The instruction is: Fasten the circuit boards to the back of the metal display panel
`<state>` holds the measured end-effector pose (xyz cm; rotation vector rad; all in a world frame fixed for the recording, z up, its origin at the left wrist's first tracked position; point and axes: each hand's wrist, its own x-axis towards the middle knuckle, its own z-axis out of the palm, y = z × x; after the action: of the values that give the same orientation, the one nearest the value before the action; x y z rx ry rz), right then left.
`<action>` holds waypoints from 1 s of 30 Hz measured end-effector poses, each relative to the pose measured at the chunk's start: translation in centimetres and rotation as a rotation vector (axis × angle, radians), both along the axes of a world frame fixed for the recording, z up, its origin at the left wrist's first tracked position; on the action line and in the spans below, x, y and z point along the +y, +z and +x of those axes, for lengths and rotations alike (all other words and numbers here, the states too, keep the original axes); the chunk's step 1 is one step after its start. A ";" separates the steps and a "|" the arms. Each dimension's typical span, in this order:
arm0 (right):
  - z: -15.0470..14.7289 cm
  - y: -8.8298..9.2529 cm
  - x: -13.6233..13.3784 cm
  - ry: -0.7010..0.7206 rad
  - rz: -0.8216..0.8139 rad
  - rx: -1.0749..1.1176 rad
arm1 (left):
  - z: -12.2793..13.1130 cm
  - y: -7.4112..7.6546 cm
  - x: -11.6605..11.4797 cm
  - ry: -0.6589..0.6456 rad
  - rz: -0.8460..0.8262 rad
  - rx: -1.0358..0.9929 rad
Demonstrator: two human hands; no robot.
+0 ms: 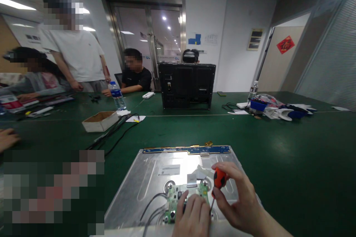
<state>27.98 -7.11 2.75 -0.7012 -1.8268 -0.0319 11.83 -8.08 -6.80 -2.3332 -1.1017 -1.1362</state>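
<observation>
A flat silver metal panel (pixel 150 172) lies in front of me, with a long blue circuit strip (pixel 178 150) along its far edge. On its near part sits a green circuit board (pixel 174 200) with dark cables running off to the left. My left hand (pixel 191 216) is bent over this board, fingertips pressed on it and thumb hidden. An orange and black screwdriver (pixel 220 177) is pinched by its handle in my right hand (pixel 240 200). Its shaft points down beside the board's right side, near my left fingers; the tip is hidden.
A black monitor-like unit (pixel 187 87) stands across the green table (pixel 292 163). A shallow open box (pixel 100 121), black cables (pixel 118 133) and a water bottle (pixel 117 96) are left. Gloves and bags (pixel 280 111) lie right. Several people sit or stand around; another person's hand (pixel 8 139) is far left.
</observation>
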 end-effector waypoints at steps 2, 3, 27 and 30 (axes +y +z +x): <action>-0.1 0.0 0.1 0.004 -0.007 0.001 | 0.0 -0.1 0.0 0.000 -0.004 -0.010; -0.1 0.0 0.1 0.008 -0.008 0.002 | 0.0 -0.2 0.0 -0.003 -0.008 -0.013; -0.2 0.0 -0.1 -0.136 0.040 -0.028 | -0.2 0.0 0.1 -0.020 -0.004 0.003; -0.2 0.0 -0.2 -0.132 0.033 -0.056 | -0.2 0.0 0.0 -0.006 -0.002 0.013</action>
<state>27.79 -7.32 2.79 -0.8039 -1.8270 -0.1694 11.60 -8.05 -6.81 -2.3433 -1.0923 -1.1213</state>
